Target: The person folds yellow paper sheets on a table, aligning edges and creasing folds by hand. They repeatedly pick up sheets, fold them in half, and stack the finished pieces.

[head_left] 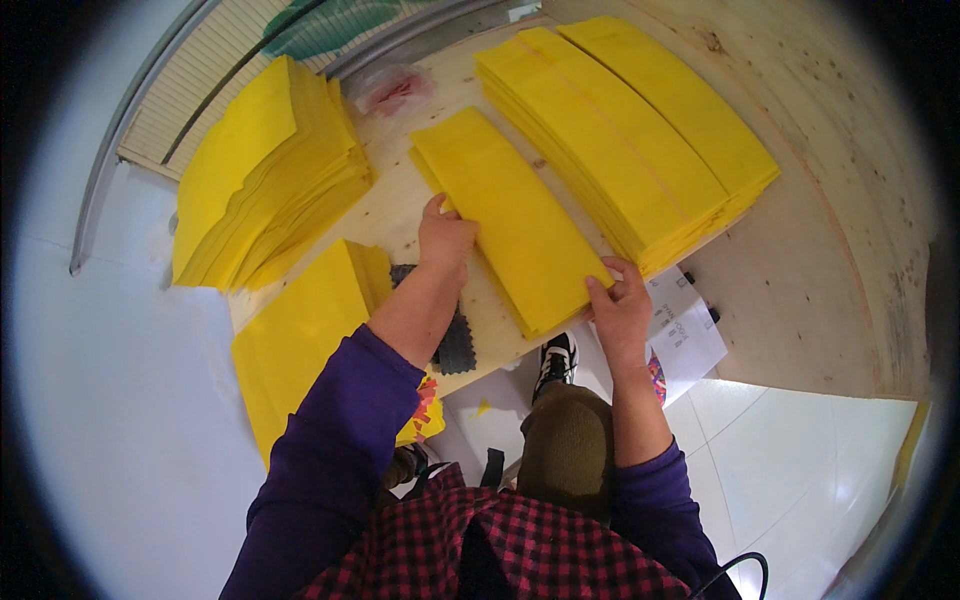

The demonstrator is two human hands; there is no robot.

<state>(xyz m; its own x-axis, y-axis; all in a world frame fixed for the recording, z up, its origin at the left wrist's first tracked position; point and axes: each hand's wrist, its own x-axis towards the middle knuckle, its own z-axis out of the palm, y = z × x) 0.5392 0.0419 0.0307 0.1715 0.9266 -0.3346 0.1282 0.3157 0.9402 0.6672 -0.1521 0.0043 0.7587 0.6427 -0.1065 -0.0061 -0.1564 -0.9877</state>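
Note:
A long, folded yellow sheet (515, 225), fabric-like and in a few layers, lies slantwise on the pale wooden table (400, 205) in front of me. My left hand (446, 240) grips its left long edge, fingers curled at the side. At the near right corner, my right hand (622, 308) pinches the sheet with the thumb on top; fingers underneath are partly hidden. Just right of it lies a thick pile of similar yellow sheets (610, 140), with another yellow pile (670, 100) alongside. Below my left forearm, a dark grey strip with zigzag edges (457, 345) is partly covered.
A tall stack of yellow sheets (260, 170) stands at the far left, and a lower yellow stack (305, 335) is nearer me. A clear plastic bag with something red (397, 92) lies at the back. A white box (685, 325) sits below the table's right edge.

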